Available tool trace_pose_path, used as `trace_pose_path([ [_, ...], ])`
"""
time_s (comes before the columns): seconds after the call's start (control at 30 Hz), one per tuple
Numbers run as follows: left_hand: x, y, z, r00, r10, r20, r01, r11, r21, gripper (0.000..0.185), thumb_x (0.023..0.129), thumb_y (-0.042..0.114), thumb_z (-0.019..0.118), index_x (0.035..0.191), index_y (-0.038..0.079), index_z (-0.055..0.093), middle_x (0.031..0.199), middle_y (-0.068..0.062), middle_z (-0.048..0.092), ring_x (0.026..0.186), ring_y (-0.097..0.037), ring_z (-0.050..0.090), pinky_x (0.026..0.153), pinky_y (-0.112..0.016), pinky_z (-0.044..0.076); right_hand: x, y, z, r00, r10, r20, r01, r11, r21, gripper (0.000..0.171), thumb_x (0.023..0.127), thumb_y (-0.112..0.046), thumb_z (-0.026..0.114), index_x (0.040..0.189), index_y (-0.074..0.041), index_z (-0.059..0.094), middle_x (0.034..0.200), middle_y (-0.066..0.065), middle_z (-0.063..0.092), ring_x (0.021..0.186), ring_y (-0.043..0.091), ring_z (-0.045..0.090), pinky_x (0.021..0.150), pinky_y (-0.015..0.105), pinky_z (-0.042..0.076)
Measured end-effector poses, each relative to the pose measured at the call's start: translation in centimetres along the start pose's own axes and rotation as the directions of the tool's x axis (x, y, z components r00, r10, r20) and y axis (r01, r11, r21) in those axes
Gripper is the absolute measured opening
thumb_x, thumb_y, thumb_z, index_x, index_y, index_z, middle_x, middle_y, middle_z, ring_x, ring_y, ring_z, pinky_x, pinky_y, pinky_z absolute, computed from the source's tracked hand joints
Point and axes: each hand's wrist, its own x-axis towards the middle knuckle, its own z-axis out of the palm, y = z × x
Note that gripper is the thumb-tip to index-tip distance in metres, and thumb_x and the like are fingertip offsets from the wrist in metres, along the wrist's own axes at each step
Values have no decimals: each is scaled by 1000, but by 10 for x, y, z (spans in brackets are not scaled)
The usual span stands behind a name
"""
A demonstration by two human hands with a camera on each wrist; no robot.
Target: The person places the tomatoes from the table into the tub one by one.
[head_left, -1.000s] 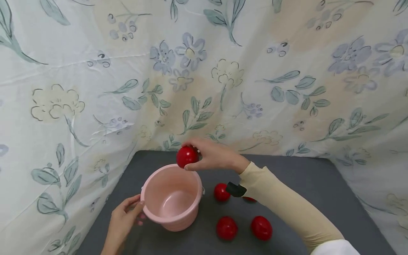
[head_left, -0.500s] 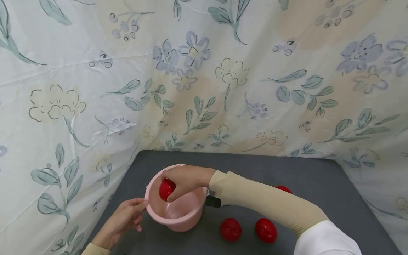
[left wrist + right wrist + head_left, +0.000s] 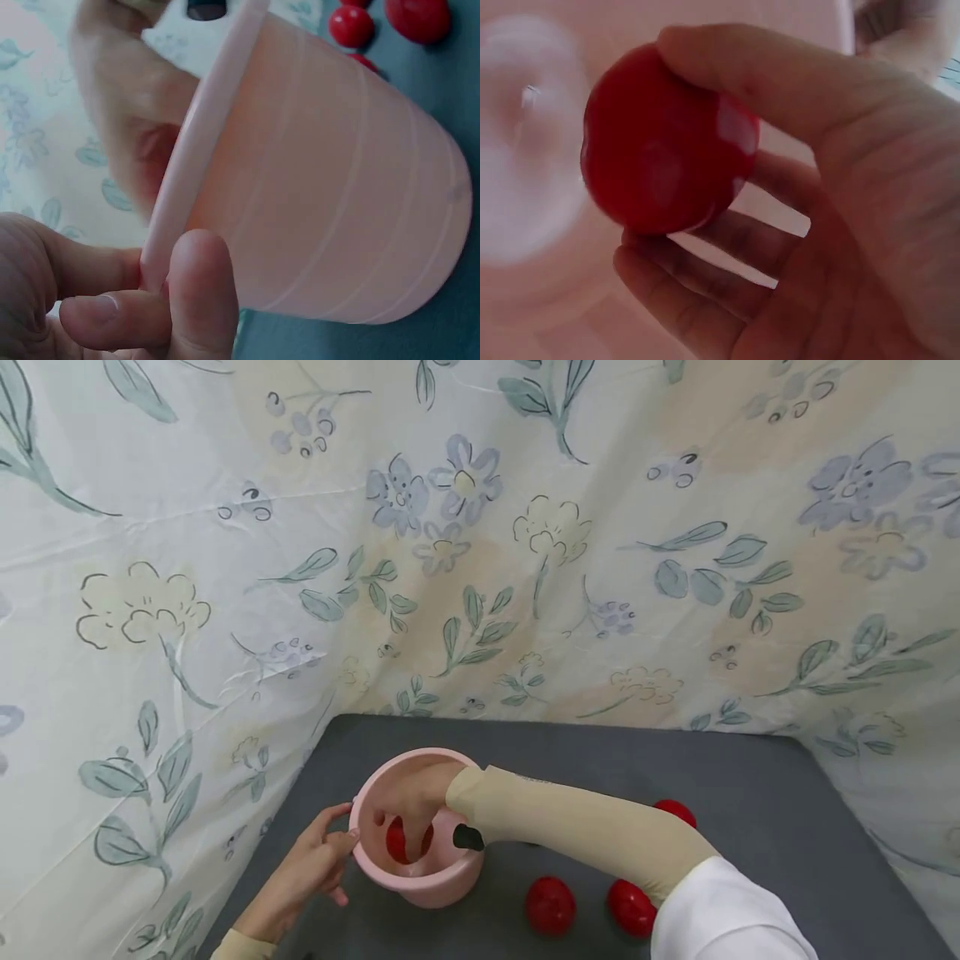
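My right hand [image 3: 416,797] has gone deeper into the pink bucket [image 3: 442,893]: a second ago the red ball [image 3: 664,150] was above the far rim, and now it is down inside. I judge the placing of this ball nearly done, though it is not yet released. My right grip is closed to the ball's width, thumb on one side, fingers on the other; whether the ball touches the bottom I cannot tell. My right arm reaches in over the bucket's right rim, wrist bent down. My left hand [image 3: 311,860] pinches the rim on the side nearest the tabletop's [image 3: 600,752] left edge. Two loose balls [image 3: 550,906] lie to the bucket's right, towards the near edge; another [image 3: 676,812] shows farther back, partly behind my sleeve [image 3: 570,814].
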Motion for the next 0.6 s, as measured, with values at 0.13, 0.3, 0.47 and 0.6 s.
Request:
trace_pose_path([
  [0.13, 1, 0, -4, 1000, 14, 27, -14, 1000, 23, 59, 103, 22, 53, 152, 1, 27, 69, -3, 50, 44, -11, 35, 53, -33, 57, 4, -2, 3, 996, 71, 55, -74, 996, 44, 37, 78, -17, 87, 109, -28, 70, 101, -13, 68, 96, 8, 58, 83, 26, 58],
  [0.3, 5, -5, -9, 996, 28, 85, -29, 1000, 11, 45, 104, 26, 53, 131, -8, 46, 70, -1, 52, 47, -9, 41, 57, -32, 58, 9, -2, 7, 993, 116, 22, -117, 993, 36, 30, 79, -16, 86, 103, -25, 71, 87, -11, 67, 88, 12, 62, 80, 27, 58],
  [0.47, 8, -9, -9, 990, 18, 139, -10, 999, -54, 40, 105, 28, 54, 124, -6, 51, 84, -2, 57, 50, -8, 40, 59, -31, 59, 14, 1, 10, 989, 142, 33, -144, 987, 69, 30, 78, -16, 87, 100, -27, 71, 87, -10, 68, 90, 14, 64, 77, 27, 57],
  [0.6, 8, -11, -8, 991, 25, 134, -16, 997, -70, 40, 104, 29, 54, 124, -6, 51, 86, -2, 57, 50, -8, 40, 58, -31, 59, 19, 6, 15, 990, 130, 55, -135, 987, 88, 25, 79, -13, 85, 97, -27, 75, 84, -7, 70, 87, 16, 65, 79, 31, 59],
])
